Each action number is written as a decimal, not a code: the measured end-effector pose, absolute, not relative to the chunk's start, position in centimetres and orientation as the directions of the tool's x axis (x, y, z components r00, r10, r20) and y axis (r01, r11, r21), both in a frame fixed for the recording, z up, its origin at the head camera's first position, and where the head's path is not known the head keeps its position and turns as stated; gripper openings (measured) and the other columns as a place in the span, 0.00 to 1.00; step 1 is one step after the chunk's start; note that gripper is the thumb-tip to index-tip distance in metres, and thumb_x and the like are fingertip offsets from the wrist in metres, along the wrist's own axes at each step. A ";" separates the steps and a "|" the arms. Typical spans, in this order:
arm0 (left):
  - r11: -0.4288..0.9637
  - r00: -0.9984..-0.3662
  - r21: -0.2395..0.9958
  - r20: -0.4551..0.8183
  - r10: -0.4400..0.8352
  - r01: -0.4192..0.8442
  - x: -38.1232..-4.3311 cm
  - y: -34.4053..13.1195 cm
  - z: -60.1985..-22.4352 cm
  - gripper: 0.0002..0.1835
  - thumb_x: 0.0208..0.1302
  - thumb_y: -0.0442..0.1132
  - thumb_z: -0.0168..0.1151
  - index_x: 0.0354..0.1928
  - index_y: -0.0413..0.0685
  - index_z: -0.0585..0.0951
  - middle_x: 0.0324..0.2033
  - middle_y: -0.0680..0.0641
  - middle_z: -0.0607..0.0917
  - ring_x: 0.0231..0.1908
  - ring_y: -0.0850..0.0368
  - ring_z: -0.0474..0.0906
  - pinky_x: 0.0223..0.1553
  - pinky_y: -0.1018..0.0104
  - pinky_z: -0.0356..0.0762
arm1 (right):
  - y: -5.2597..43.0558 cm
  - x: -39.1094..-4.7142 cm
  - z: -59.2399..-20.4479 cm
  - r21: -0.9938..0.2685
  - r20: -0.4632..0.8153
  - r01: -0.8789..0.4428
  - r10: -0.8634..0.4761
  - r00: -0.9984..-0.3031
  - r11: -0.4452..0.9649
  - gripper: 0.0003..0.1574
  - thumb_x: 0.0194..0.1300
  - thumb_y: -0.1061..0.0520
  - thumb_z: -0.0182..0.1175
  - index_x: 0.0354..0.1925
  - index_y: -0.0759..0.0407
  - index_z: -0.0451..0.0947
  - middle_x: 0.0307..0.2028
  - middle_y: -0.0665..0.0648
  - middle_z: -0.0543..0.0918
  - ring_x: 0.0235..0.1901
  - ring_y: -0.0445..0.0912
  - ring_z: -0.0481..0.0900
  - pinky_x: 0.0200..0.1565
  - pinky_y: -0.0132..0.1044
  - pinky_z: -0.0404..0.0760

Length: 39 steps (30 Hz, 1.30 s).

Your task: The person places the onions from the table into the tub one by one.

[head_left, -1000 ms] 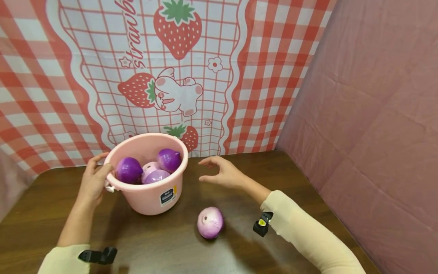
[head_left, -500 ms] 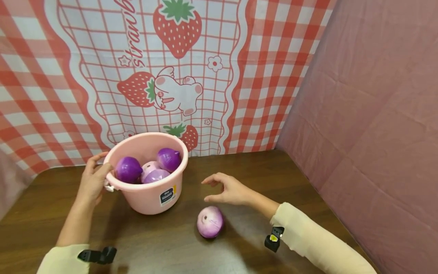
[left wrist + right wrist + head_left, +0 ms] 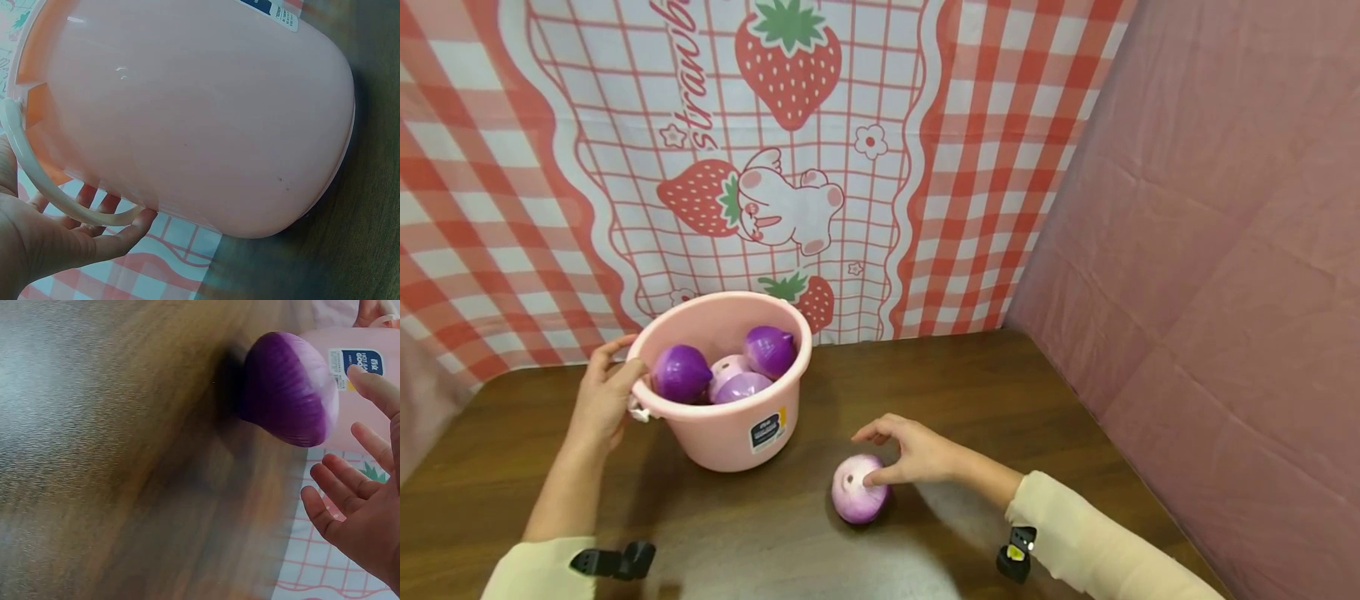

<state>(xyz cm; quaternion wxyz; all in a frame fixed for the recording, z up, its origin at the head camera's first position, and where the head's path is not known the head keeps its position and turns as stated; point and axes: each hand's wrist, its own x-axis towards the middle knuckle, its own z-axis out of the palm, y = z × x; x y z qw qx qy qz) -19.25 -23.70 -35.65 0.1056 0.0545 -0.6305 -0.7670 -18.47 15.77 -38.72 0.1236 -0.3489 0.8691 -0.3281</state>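
A pink bucket (image 3: 730,437) stands upright on the table with several purple onions (image 3: 682,373) inside. My left hand (image 3: 601,398) grips the bucket's left rim; the left wrist view shows its fingers round the white bucket handle (image 3: 47,184) and against the wall. One more purple onion (image 3: 853,493) lies on the table to the right of the bucket. Just above and beside it hovers my right hand (image 3: 917,454), thumb and fingers spread. In the right wrist view a gap shows between the fingers and the onion (image 3: 290,390).
The brown wooden table (image 3: 760,542) runs back to a red-checked strawberry cloth (image 3: 970,250), close behind the bucket. A pink cloth wall (image 3: 1210,250) borders the right side. Each sleeve carries a black strap with a small device.
My right hand has come down and nearer from beside the bucket to just over the loose onion. The left hand and the bucket have stayed in place.
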 end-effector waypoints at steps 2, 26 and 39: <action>-0.182 -0.971 0.979 0.050 -0.232 0.094 -19.2 -23.7 -35.7 0.19 0.62 0.30 0.48 0.47 0.66 0.67 0.20 0.59 0.78 0.15 0.68 0.73 0.13 0.77 0.74 | 15.9 -18.4 -39.0 -0.651 0.008 -0.530 -0.693 -0.721 0.543 0.34 0.49 0.48 0.71 0.54 0.56 0.73 0.51 0.60 0.77 0.51 0.53 0.74 0.43 0.40 0.79; -0.172 -0.967 0.979 0.066 -0.245 0.111 -19.1 -23.5 -35.6 0.19 0.62 0.30 0.48 0.47 0.65 0.68 0.21 0.59 0.78 0.16 0.68 0.73 0.14 0.77 0.74 | 15.9 -17.6 -41.1 -0.675 -0.034 -0.498 -0.697 -0.716 0.545 0.40 0.46 0.48 0.73 0.57 0.53 0.70 0.50 0.53 0.76 0.49 0.45 0.75 0.48 0.30 0.76; -0.171 -0.968 0.978 0.074 -0.239 0.118 -19.0 -23.5 -35.6 0.19 0.61 0.30 0.48 0.48 0.65 0.68 0.21 0.59 0.78 0.16 0.69 0.74 0.15 0.77 0.74 | 16.0 -17.7 -40.6 -0.719 -0.005 -0.462 -0.668 -0.744 0.519 0.39 0.46 0.52 0.73 0.56 0.55 0.71 0.48 0.54 0.76 0.45 0.43 0.74 0.40 0.33 0.81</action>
